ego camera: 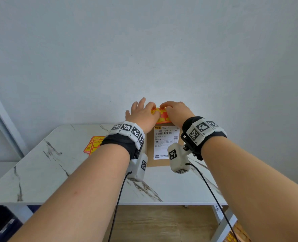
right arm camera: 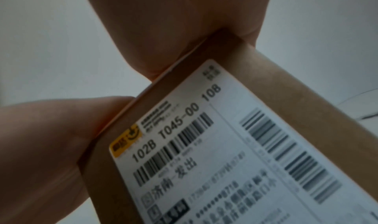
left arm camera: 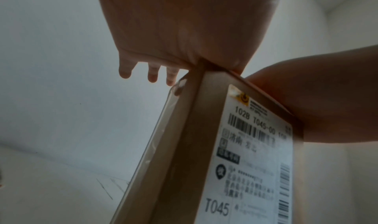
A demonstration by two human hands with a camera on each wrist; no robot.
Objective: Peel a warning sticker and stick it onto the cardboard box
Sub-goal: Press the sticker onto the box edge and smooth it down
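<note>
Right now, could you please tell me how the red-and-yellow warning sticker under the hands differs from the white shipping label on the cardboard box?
The red-and-yellow warning sticker lies on the brown cardboard box's top face; the white shipping label covers its front face. The sticker is brightly coloured; the label is white with black barcodes and text. The left hand and right hand partly hide the sticker, while the label shows fully. Both sit on the same box.

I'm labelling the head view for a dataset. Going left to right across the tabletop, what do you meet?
Spare stickers → left hand → warning sticker on the cardboard box → right hand. The shipping label sits below the warning sticker, so it has no separate place.
</note>
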